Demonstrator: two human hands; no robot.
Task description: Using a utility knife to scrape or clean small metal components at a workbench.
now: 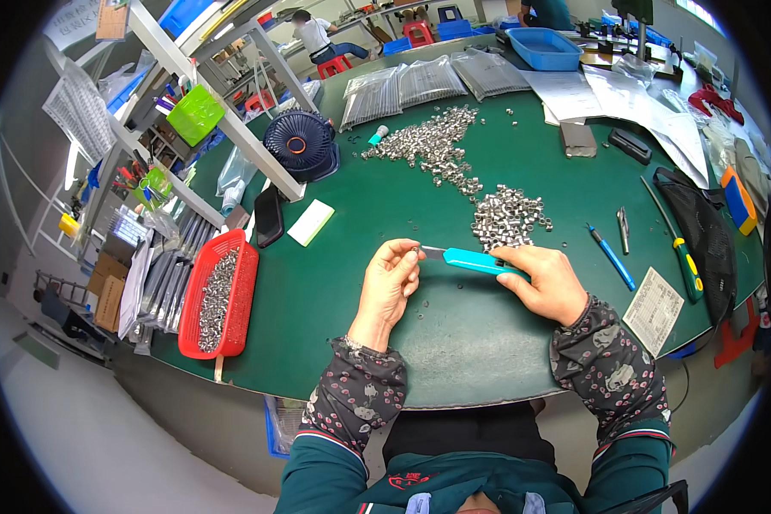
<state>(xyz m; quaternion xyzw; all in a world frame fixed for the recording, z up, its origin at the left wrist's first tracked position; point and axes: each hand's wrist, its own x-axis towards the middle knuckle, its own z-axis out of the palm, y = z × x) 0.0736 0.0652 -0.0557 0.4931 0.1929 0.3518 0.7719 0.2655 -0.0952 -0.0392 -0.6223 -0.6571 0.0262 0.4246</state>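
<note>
My right hand (546, 284) is wrapped round the turquoise handle of a utility knife (473, 260), its blade out and pointing left. At the blade's tip my left hand (387, 287) is closed in a pinch. Between its thumb and fingertips sits a small metal ring, mostly hidden. Just beyond the knife lies a small heap of shiny metal rings (507, 218). A larger spread of the same rings (433, 146) reaches toward the far side of the green table (343, 295). Dark tiny scraps dot the tabletop near my left hand.
To the left stands a red plastic basket (248, 295) of small metal parts, near a phone (269, 216) and a dark fan (300, 144). A blue pen (612, 259), a screwdriver (687, 267) and a printed card (654, 310) lie right. Bagged tubes (433, 81) line the back.
</note>
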